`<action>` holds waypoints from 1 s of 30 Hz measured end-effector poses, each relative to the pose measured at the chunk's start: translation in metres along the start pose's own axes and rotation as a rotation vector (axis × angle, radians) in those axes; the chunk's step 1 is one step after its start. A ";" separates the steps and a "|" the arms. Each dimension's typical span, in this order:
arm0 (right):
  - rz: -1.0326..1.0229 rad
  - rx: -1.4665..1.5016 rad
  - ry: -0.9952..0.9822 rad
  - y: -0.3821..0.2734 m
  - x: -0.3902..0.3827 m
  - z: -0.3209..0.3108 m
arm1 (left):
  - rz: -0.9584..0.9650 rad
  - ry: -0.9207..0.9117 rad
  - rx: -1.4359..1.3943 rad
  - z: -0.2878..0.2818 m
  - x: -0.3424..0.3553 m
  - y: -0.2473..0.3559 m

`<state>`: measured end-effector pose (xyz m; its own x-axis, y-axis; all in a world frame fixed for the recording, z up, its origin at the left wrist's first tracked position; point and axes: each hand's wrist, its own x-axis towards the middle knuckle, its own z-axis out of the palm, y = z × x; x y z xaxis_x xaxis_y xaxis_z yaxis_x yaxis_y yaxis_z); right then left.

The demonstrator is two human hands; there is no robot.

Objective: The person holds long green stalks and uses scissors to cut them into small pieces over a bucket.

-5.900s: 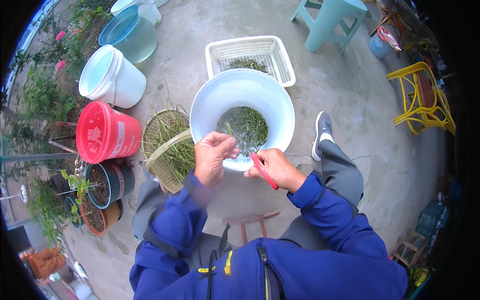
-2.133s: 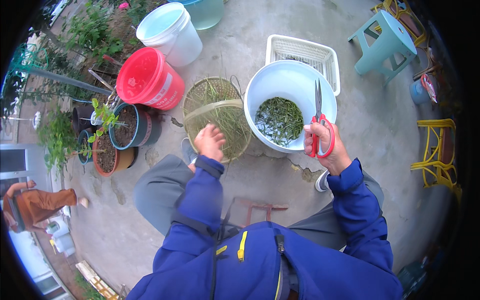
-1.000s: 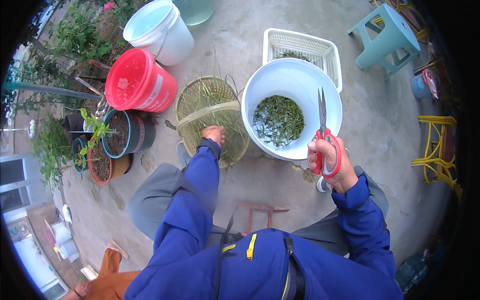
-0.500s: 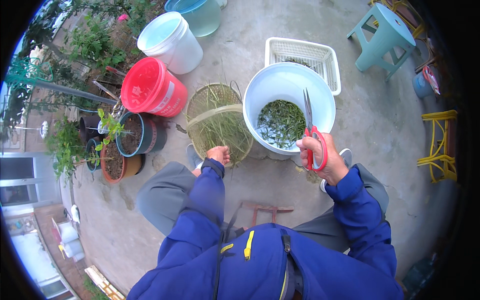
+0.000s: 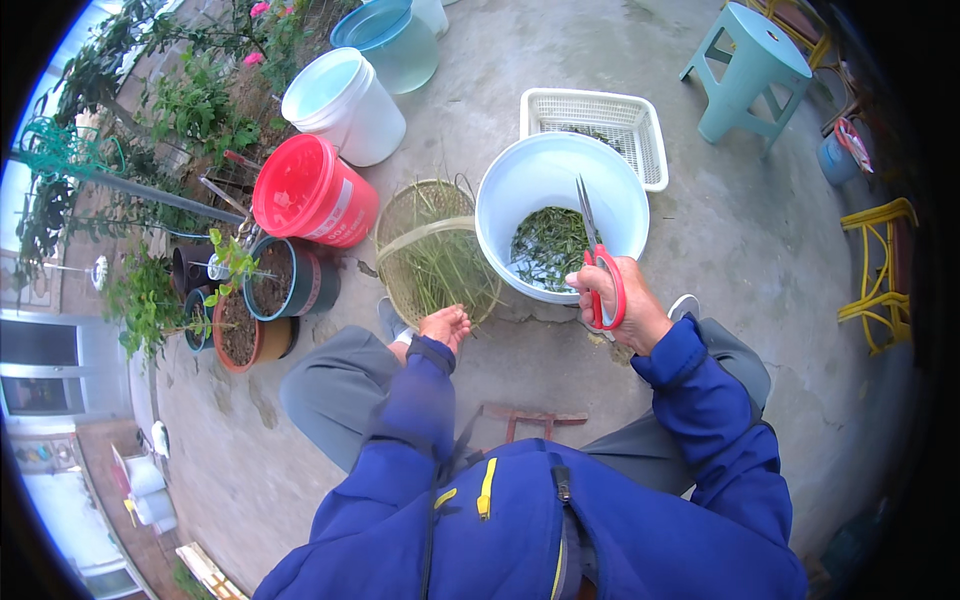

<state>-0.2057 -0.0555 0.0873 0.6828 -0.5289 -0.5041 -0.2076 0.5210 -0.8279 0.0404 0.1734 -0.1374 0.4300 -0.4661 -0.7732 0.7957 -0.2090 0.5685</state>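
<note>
Red-handled scissors (image 5: 604,258), grasped in the right hand (image 5: 642,306), point far over the white bucket (image 5: 520,185) of greens (image 5: 548,240). To its left, the left hand (image 5: 445,326), fingers curled, is at the near edge of a basket (image 5: 397,288) of stalks (image 5: 445,268); whether it grips any cannot be told.

Near centre, the scissors (image 5: 598,252) have smooth metal blades and red plastic handles. The pale bucket (image 5: 520,195) behind is smooth plastic. Left of it, the basket (image 5: 425,232) is rough, matt weave, perhaps bamboo. Bottom centre, the jacket (image 5: 525,500) is matt cloth; upper right, the stool (image 5: 765,42) is smooth plastic.
</note>
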 end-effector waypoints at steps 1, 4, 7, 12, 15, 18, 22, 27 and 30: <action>-0.005 0.011 -0.004 -0.001 -0.001 0.001 | -0.002 -0.030 -0.025 0.002 -0.009 -0.003; -0.020 0.010 -0.012 -0.001 -0.004 0.001 | -0.033 -0.135 -0.160 0.008 -0.033 -0.007; -0.026 0.031 -0.006 -0.002 -0.009 0.004 | -0.075 -0.260 -0.105 0.022 -0.076 -0.008; -0.034 0.066 -0.014 -0.001 -0.013 0.002 | 0.074 -0.353 0.053 0.077 -0.163 0.010; -0.042 0.019 -0.005 0.003 -0.010 0.000 | 0.171 -0.426 0.168 0.099 -0.176 0.025; -0.103 -0.139 0.042 0.003 -0.006 -0.003 | 0.205 -0.513 0.280 0.124 -0.177 0.041; -0.038 -0.175 0.083 0.011 0.008 -0.016 | 0.166 -0.602 0.401 0.150 -0.162 0.053; 0.021 -0.086 0.074 0.000 0.007 -0.014 | 0.177 -0.667 0.494 0.166 -0.140 0.063; 0.076 -0.070 0.087 0.000 0.004 -0.010 | 0.164 -0.675 0.498 0.167 -0.127 0.062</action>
<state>-0.2100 -0.0645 0.0827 0.6006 -0.5469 -0.5832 -0.3069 0.5159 -0.7998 -0.0361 0.0760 0.0427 0.0511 -0.9027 -0.4272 0.3974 -0.3741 0.8379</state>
